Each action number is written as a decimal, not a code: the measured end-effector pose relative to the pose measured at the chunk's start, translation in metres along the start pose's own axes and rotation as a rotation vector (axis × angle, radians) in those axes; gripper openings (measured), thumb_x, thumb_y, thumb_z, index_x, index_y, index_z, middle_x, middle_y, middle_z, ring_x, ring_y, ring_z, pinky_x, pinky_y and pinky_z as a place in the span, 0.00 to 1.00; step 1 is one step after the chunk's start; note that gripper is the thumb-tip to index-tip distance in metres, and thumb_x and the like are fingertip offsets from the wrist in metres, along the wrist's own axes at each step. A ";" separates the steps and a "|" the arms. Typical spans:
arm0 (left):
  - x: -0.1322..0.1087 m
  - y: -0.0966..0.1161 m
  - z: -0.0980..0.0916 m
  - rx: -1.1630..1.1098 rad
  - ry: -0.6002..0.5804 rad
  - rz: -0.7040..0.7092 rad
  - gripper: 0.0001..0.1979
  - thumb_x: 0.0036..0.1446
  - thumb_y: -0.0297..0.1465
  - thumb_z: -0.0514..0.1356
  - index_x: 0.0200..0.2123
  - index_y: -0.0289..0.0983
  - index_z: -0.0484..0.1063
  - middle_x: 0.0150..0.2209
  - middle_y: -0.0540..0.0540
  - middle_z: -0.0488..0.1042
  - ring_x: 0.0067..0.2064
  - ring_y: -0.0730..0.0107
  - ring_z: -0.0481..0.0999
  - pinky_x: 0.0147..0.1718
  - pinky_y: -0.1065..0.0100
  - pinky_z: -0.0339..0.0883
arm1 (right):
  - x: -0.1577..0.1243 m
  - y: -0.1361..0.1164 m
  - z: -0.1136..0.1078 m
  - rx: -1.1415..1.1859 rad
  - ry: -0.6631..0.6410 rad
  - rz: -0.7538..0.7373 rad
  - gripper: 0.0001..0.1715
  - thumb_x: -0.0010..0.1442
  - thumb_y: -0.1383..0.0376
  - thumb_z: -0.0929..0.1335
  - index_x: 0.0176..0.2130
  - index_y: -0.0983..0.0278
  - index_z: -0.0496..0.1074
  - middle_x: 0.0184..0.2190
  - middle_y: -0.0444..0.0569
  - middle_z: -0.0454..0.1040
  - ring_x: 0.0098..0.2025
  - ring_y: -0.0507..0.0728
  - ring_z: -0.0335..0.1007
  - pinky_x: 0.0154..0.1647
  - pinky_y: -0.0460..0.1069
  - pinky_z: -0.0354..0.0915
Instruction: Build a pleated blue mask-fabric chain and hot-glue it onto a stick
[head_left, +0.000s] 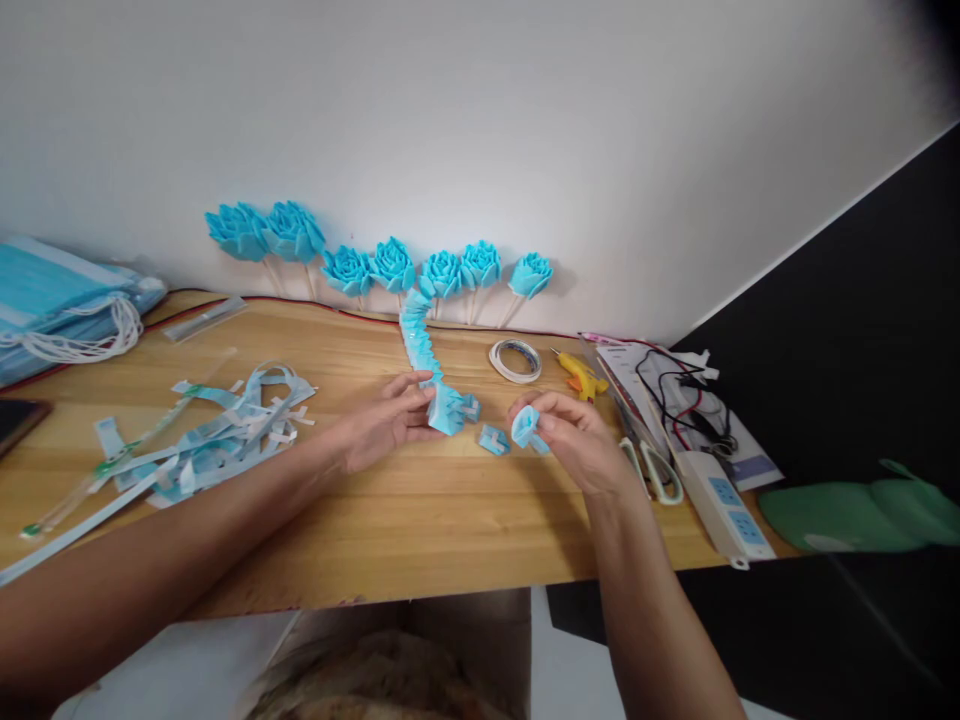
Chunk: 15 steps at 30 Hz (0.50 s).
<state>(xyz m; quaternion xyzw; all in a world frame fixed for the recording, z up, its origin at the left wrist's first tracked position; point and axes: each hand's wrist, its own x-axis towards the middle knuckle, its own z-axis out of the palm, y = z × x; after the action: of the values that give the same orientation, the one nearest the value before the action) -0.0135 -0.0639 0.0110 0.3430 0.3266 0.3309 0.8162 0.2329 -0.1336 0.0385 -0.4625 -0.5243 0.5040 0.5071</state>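
A curved row of folded light-blue fabric petals [420, 340] runs from near the wall toward the front of the table. My left hand [394, 420] has its fingers around the left side of the row's near end. Between the thumb and fingers of my right hand [574, 435] is a curled light-blue fabric petal [524, 427], held just above the table. A loose folded blue piece [494, 440] lies between my hands. Several blue fabric roses [392, 264] on thin sticks lean against the wall behind.
Tape roll [515, 361], yellow glue gun [581, 376], scissors [660, 474] and power strip [724, 505] are on the right, beside a green bottle [855, 515]. Cut strips [255, 430], stacked blue masks [60, 300] and a phone [21, 425] lie left.
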 end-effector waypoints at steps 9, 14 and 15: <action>0.000 -0.008 -0.003 0.041 -0.011 0.008 0.30 0.53 0.25 0.68 0.56 0.39 0.62 0.40 0.46 0.78 0.37 0.68 0.80 0.39 0.66 0.71 | -0.003 -0.026 0.004 -0.196 -0.117 -0.086 0.12 0.56 0.55 0.74 0.31 0.61 0.76 0.33 0.46 0.76 0.33 0.54 0.71 0.35 0.49 0.65; 0.000 -0.006 -0.002 0.026 0.005 0.012 0.36 0.49 0.17 0.65 0.60 0.39 0.58 0.46 0.41 0.78 0.41 0.66 0.81 0.40 0.66 0.72 | -0.021 -0.066 -0.022 -0.192 -0.024 -0.364 0.15 0.55 0.49 0.73 0.27 0.55 0.73 0.26 0.45 0.73 0.30 0.56 0.70 0.31 0.52 0.67; 0.001 -0.004 -0.002 0.024 0.009 0.020 0.38 0.49 0.16 0.65 0.61 0.39 0.57 0.46 0.41 0.78 0.42 0.65 0.81 0.41 0.66 0.72 | -0.027 -0.075 -0.035 -0.223 0.021 -0.428 0.23 0.54 0.42 0.71 0.24 0.55 0.70 0.23 0.45 0.70 0.26 0.56 0.68 0.28 0.53 0.66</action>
<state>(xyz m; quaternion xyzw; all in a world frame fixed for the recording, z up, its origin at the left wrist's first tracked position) -0.0136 -0.0648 0.0061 0.3547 0.3308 0.3364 0.8072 0.2714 -0.1635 0.1112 -0.3991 -0.6575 0.3194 0.5535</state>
